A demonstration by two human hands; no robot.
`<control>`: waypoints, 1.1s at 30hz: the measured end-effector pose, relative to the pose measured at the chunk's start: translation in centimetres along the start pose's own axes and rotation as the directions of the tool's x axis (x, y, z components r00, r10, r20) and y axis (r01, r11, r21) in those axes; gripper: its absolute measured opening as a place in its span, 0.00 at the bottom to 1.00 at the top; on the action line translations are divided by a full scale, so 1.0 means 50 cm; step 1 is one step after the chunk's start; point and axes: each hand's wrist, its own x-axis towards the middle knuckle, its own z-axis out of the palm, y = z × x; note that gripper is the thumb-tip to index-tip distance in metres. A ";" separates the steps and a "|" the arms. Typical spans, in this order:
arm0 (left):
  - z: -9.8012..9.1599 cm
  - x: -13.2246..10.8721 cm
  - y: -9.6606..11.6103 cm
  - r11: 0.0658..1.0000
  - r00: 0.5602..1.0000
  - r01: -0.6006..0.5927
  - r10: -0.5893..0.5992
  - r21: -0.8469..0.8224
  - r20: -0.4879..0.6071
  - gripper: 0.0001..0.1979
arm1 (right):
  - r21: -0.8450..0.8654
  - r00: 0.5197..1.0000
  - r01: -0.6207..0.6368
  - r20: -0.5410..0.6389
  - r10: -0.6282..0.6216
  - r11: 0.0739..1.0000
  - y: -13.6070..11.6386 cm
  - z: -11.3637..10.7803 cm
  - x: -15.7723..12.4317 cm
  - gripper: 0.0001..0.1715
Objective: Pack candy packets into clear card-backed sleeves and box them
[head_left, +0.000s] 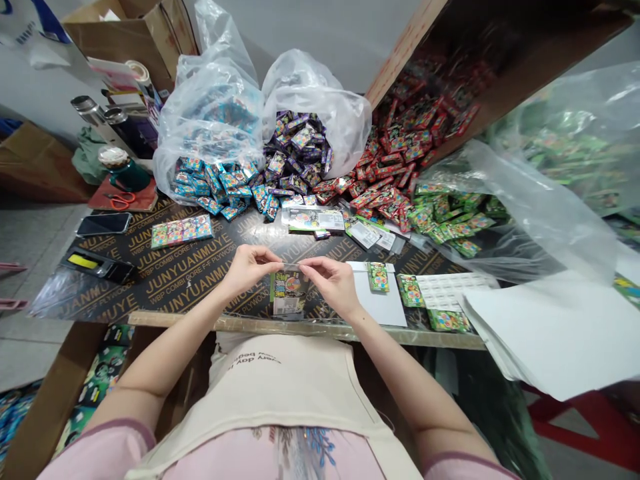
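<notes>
Over the front of the dark plywood table, my left hand (251,268) pinches one end of the upper edge of a clear plastic packet (289,292). The other end of that edge is between the thumb and fingers of my right hand (332,283). The packet hangs flat below my fingertips, with a black and green printed front and a white label near its bottom. Just right of my right hand is a white sheet (377,308) with a small green box (379,277) on it. More green boxes (411,291) lie beside a sheet of labels (450,290).
Behind my hands are heaps of blue boxes (220,183), purple boxes (300,150), red boxes (395,160) and green boxes (455,217), spilling from bags and a carton. Finished-looking packets (315,219) lie before them. At left are a phone (104,224), a tape dispenser (95,264) and scissors (120,200).
</notes>
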 end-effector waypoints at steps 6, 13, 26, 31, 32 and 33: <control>-0.009 -0.034 -0.014 0.791 0.831 -0.555 0.543 0.257 0.123 0.05 | -0.112 0.921 0.389 0.031 -0.388 0.914 0.039 -0.009 -0.044 0.11; 0.007 -0.042 -0.018 0.951 0.952 -0.300 0.303 0.080 -0.039 0.05 | -0.113 0.913 0.395 -0.065 -0.403 0.912 0.049 0.007 -0.049 0.17; 0.017 -0.040 -0.019 0.835 0.879 -0.474 0.468 0.281 0.092 0.06 | -0.053 0.948 0.310 -0.061 -0.313 0.949 0.066 -0.001 -0.039 0.11; -0.014 0.000 -0.055 0.954 0.926 -0.275 0.297 0.123 -0.233 0.07 | -0.043 0.981 0.177 0.090 -0.173 0.983 0.116 -0.001 0.075 0.16; -0.034 0.008 -0.065 0.972 0.905 -0.217 0.233 0.084 -0.356 0.07 | -0.093 0.986 0.156 0.080 -0.149 0.983 0.136 0.010 0.115 0.21; -0.056 0.011 -0.078 0.985 0.853 -0.163 0.169 0.055 -0.494 0.07 | -0.164 0.987 0.153 0.073 -0.142 0.974 0.156 0.027 0.157 0.26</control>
